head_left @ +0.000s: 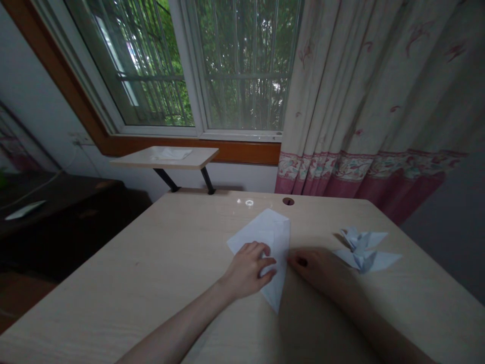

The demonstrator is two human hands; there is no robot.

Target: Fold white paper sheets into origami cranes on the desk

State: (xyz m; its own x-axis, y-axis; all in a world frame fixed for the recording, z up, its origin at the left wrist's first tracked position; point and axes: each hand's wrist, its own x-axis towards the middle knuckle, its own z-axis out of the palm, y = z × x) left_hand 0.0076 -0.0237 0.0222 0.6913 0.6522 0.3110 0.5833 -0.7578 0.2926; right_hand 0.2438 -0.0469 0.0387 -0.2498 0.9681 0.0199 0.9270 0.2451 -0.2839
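A folded sheet of white paper (281, 247) lies on the desk in front of me, with pointed corners at its left and near ends. My left hand (252, 268) rests on its middle, the fingers bent and spread apart over the paper. At the paper's right edge is my right hand (316, 268), its fingers curled and thumb and forefinger brought together where they meet that edge. Part of its grip is in shadow. Two folded paper cranes (366, 260) stand just beyond the right hand, close against each other.
The pale wooden desk (182, 242) has a round cable hole (288, 201) near its back edge. A small raised shelf (204, 157) at the back left carries white paper (172, 153). Behind are a window and a patterned curtain (341, 101); a dark table (56, 207) stands at left.
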